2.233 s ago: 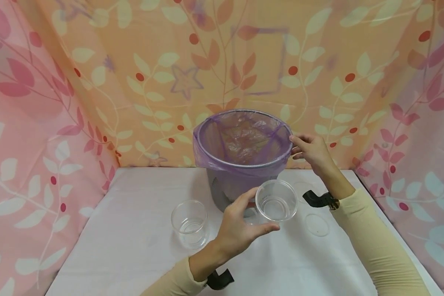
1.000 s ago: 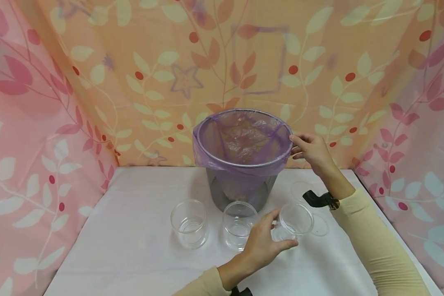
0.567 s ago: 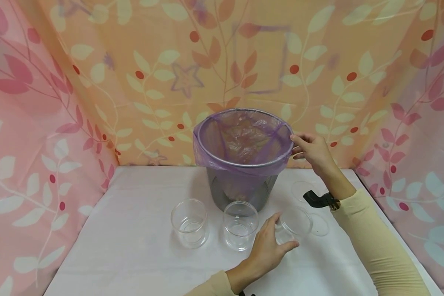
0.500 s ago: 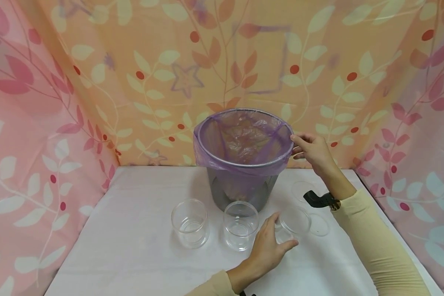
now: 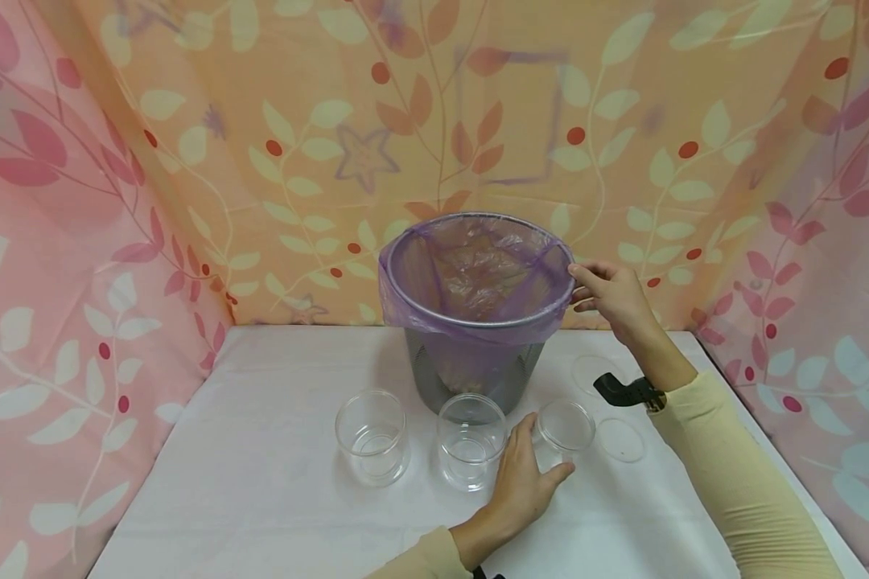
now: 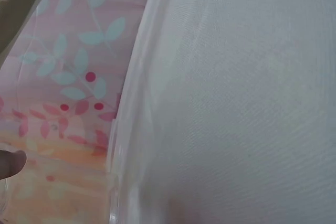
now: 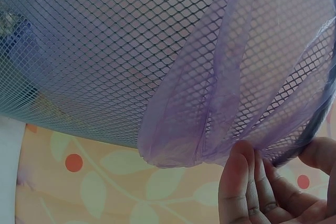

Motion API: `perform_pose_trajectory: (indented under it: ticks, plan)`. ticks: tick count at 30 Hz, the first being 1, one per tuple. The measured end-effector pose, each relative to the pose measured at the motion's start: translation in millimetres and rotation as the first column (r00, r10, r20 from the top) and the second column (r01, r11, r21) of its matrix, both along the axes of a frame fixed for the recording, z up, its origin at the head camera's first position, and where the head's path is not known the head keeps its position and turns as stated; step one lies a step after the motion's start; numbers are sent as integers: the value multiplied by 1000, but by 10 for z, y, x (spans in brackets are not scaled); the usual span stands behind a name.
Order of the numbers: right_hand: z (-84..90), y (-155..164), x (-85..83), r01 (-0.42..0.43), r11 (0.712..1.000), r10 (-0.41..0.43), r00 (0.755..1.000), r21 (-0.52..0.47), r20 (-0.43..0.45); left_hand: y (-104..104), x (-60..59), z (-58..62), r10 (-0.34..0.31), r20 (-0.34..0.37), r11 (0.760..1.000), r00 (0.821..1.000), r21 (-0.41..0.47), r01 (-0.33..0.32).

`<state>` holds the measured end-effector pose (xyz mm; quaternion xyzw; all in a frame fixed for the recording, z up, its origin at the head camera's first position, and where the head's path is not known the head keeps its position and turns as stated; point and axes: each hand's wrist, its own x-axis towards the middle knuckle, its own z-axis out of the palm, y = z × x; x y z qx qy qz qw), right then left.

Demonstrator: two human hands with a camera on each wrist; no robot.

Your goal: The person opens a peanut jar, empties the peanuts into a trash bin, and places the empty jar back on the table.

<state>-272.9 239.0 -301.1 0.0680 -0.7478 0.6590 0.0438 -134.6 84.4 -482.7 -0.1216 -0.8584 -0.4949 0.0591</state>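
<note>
While your right hand (image 5: 611,293) pinches the bin (image 5: 473,322) rim to steady it, your left hand (image 5: 525,481) cups the right cup (image 5: 563,430).

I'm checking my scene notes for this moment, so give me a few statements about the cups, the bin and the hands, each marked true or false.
1. Three clear cups stand on the white table in front of the bin. True.
2. The left hand holds the leftmost cup. False: it grips the rightmost cup.
3. The right hand touches the rim of the mesh bin. True.
4. The bin's liner is green. False: the purple bag is folded over the rim.
5. The middle cup lies on its side. False: it stands upright.
</note>
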Motion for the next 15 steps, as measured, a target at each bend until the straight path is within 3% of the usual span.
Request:
perform_pose_trajectory:
  ticks: [15]
  plan:
    - [-4, 1, -6, 3, 1000, -3, 1000, 8, 4, 40, -35, -111, -8, 43, 1000, 999, -26, 9]
